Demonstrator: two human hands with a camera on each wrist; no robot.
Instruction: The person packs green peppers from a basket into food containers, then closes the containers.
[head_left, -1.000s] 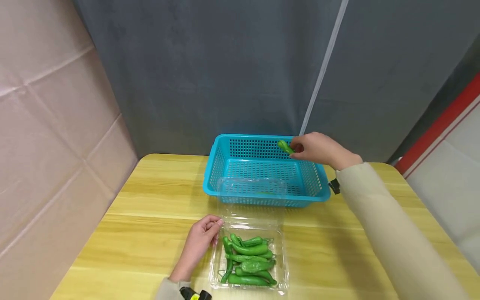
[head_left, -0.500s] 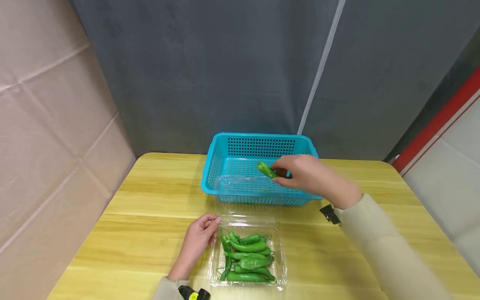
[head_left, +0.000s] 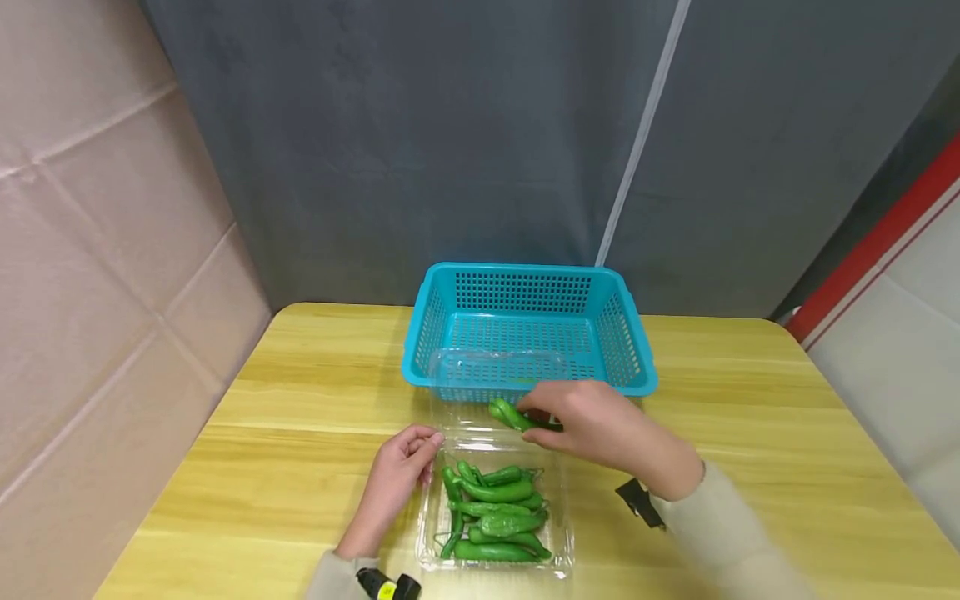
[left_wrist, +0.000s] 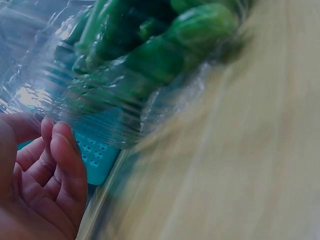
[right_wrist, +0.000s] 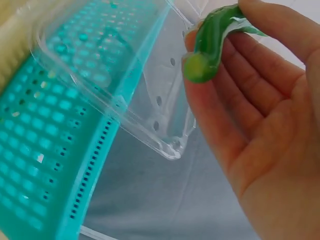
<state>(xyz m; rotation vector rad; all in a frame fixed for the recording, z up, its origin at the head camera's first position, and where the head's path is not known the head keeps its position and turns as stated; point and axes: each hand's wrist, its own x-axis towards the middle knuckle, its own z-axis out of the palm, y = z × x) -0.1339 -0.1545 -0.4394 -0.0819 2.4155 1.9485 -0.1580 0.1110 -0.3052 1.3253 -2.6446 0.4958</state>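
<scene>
My right hand (head_left: 600,421) pinches a green pepper (head_left: 508,413) between thumb and fingers, above the raised lid of a clear plastic clamshell box (head_left: 567,537). In the right wrist view this curved pepper (right_wrist: 206,60) shows its pale blunt end. My left hand (head_left: 397,479) pinches the box at its left edge, near the hinge. Several green peppers (head_left: 498,521) lie in the box's base. The open lid (head_left: 450,412) leans back against the front of a blue plastic basket (head_left: 640,354). Through the lid, something green shows faintly inside the basket.
The wooden table (head_left: 300,400) carries both box and basket. Behind it hangs a dark grey curtain (head_left: 420,150). A pale covered wall (head_left: 112,250) stands at the left, and a red-edged white panel (head_left: 900,317) at the right.
My right hand has come from over the basket's right side, down and left toward me, still holding the pepper. My left hand has stayed at the box's edge.
</scene>
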